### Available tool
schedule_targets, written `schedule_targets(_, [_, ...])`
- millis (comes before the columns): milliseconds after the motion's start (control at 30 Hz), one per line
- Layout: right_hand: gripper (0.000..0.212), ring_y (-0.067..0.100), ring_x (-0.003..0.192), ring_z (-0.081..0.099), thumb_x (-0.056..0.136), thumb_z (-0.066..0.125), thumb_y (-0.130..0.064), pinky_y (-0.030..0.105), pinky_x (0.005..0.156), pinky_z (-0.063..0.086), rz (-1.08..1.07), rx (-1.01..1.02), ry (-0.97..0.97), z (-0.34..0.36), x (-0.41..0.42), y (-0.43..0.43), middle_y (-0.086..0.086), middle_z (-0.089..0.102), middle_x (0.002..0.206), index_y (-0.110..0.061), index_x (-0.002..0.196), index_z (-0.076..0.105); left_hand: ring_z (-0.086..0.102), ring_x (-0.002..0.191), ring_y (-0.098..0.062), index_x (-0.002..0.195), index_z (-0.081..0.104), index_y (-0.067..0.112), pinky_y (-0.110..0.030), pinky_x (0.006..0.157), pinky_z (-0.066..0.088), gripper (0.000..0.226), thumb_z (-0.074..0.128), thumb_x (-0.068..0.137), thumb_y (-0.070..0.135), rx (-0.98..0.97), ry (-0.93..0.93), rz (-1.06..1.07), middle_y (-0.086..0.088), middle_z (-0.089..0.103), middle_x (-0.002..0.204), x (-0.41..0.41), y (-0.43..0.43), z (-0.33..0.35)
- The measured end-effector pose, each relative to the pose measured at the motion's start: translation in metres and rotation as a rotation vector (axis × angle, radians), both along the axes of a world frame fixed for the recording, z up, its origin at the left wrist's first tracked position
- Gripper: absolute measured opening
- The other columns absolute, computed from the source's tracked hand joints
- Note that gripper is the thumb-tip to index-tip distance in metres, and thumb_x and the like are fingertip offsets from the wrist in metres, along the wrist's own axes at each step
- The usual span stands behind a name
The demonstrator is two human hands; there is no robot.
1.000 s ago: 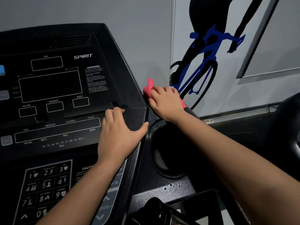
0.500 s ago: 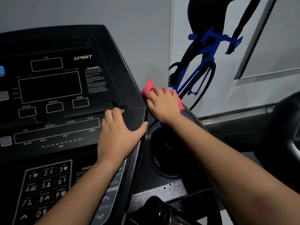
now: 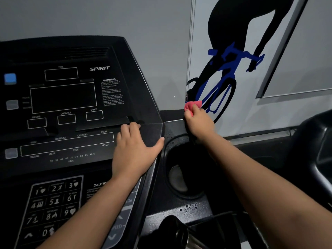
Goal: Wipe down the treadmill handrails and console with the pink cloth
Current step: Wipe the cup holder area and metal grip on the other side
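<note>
Grey wall (image 3: pixel 125 18) at the back, with a big cyclist graphic (image 3: pixel 221 83) in black and blue off to the right. Most of the left side is the treadmill console (image 3: pixel 71 97), all black, with a number keypad (image 3: pixel 52 203) down low.

Left hand (image 3: pixel 134 151) hasn't budged from a second ago. It lies flat on the console's right edge, fingers relaxed, thumb stuck out toward the cup holder (image 3: pixel 183 169), holding nothing.

Right hand (image 3: pixel 199 121) is the one that's changed. It was tucked right up against the console's corner, and now it has slid off to the right along the back rim of the side tray, so there's a clear gap between it and the console. Its fingers are curled round the pink cloth (image 3: pixel 191 105), pressing it down on that rim just behind the cup holder. Less cloth shows too: only a small bunch peeks out past the fingertips, where before it stuck out on both sides of the hand.

Water droplets (image 3: pixel 190 206) sit on the tray in front of the cup holder.
</note>
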State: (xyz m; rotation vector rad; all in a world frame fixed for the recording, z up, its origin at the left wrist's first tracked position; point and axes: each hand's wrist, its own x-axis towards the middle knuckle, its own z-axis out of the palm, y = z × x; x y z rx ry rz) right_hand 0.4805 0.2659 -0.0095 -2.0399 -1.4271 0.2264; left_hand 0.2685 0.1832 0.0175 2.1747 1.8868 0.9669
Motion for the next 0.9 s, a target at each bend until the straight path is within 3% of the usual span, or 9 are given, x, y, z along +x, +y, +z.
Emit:
schedule_targets(167, [0.034, 0.035, 0.112, 0.047, 0.092, 0.039, -0.036, 0.047, 0.096, 0.031, 0.087, 0.112, -0.436, 0.006, -0.042, 0.0, 0.008, 0.053, 0.128, -0.021, 0.118, 0.056, 0.043, 0.116, -0.023, 0.12, 0.045, 0.014, -0.036, 0.093, 0.04, 0.068, 0.062, 0.074, 0.062, -0.001, -0.004, 0.007, -0.002, 0.043, 0.118, 0.001, 0.0, 0.001])
schedule_targets(267, [0.039, 0.032, 0.11, 0.052, 0.086, 0.036, -0.041, 0.049, 0.095, 0.034, 0.279, 0.263, -0.5, -0.004, -0.035, -0.012, 0.001, 0.061, 0.121, -0.02, 0.105, 0.063, 0.043, 0.117, -0.024, 0.121, 0.046, 0.014, -0.036, 0.093, 0.039, 0.068, 0.063, 0.075, 0.061, 0.005, -0.008, 0.014, -0.003, 0.044, 0.119, 0.0, -0.002, 0.0])
schedule_targets(400, [0.045, 0.027, 0.115, 0.049, 0.086, 0.044, -0.046, 0.044, 0.094, 0.039, 0.41, 0.252, -0.292, -0.009, 0.011, -0.016, 0.001, 0.054, 0.129, -0.02, 0.119, 0.061, 0.044, 0.114, -0.027, 0.119, 0.047, 0.011, -0.04, 0.091, 0.042, 0.065, 0.062, 0.077, 0.059, 0.021, 0.005, 0.015, -0.005, 0.044, 0.116, 0.003, -0.003, 0.0])
schedule_targets(500, [0.044, 0.026, 0.118, 0.049, 0.096, 0.045, -0.042, 0.031, 0.092, 0.035, 0.275, 0.134, 0.099, -0.008, 0.025, -0.013, 0.007, 0.053, 0.13, -0.019, 0.133, 0.05, 0.042, 0.113, -0.022, 0.117, 0.043, 0.013, -0.037, 0.088, 0.042, 0.063, 0.058, 0.078, 0.06, -0.009, 0.022, 0.009, -0.001, 0.04, 0.115, 0.004, -0.003, 0.001])
schedule_targets(567, [0.044, 0.03, 0.119, 0.05, 0.097, 0.037, -0.045, 0.034, 0.093, 0.036, 0.127, 0.017, 0.149, 0.0, 0.017, -0.005, 0.008, 0.053, 0.132, -0.023, 0.134, 0.048, 0.041, 0.113, -0.021, 0.116, 0.042, 0.014, -0.035, 0.088, 0.042, 0.062, 0.057, 0.078, 0.061, -0.015, 0.029, 0.008, -0.001, 0.039, 0.115, 0.004, -0.002, 0.002])
schedule_targets(667, [0.042, 0.035, 0.115, 0.048, 0.092, 0.034, -0.041, 0.044, 0.098, 0.036, 0.005, -0.052, -0.13, 0.015, -0.02, 0.008, 0.008, 0.051, 0.132, -0.027, 0.128, 0.052, 0.041, 0.112, -0.022, 0.114, 0.042, 0.014, -0.036, 0.087, 0.043, 0.061, 0.057, 0.078, 0.061, -0.02, 0.029, 0.013, -0.001, 0.039, 0.113, 0.004, -0.001, 0.003])
schedule_targets(733, [0.04, 0.032, 0.117, 0.044, 0.092, 0.037, -0.037, 0.044, 0.099, 0.029, 0.042, 0.021, -0.348, 0.014, -0.049, 0.01, 0.004, 0.051, 0.132, -0.025, 0.126, 0.053, 0.043, 0.112, -0.022, 0.114, 0.043, 0.014, -0.037, 0.087, 0.042, 0.061, 0.059, 0.077, 0.061, -0.013, 0.021, 0.016, -0.001, 0.041, 0.113, 0.003, -0.001, 0.003])
schedule_targets(833, [0.034, 0.026, 0.122, 0.039, 0.093, 0.04, -0.035, 0.04, 0.101, 0.02, 0.187, 0.191, -0.434, 0.006, -0.058, 0.0, -0.007, 0.051, 0.135, -0.028, 0.123, 0.056, 0.043, 0.115, -0.024, 0.118, 0.045, 0.014, -0.038, 0.09, 0.041, 0.064, 0.062, 0.076, 0.06, -0.007, -0.003, 0.022, -0.002, 0.043, 0.116, 0.001, -0.002, 0.002])
schedule_targets(900, [0.034, 0.025, 0.122, 0.043, 0.092, 0.044, -0.039, 0.039, 0.1, 0.023, 0.298, 0.256, -0.444, 0.002, -0.036, -0.006, -0.009, 0.054, 0.132, -0.028, 0.121, 0.059, 0.043, 0.117, -0.024, 0.12, 0.046, 0.015, -0.038, 0.091, 0.041, 0.065, 0.062, 0.076, 0.06, -0.009, -0.01, 0.017, -0.002, 0.043, 0.118, 0.0, -0.003, 0.003])
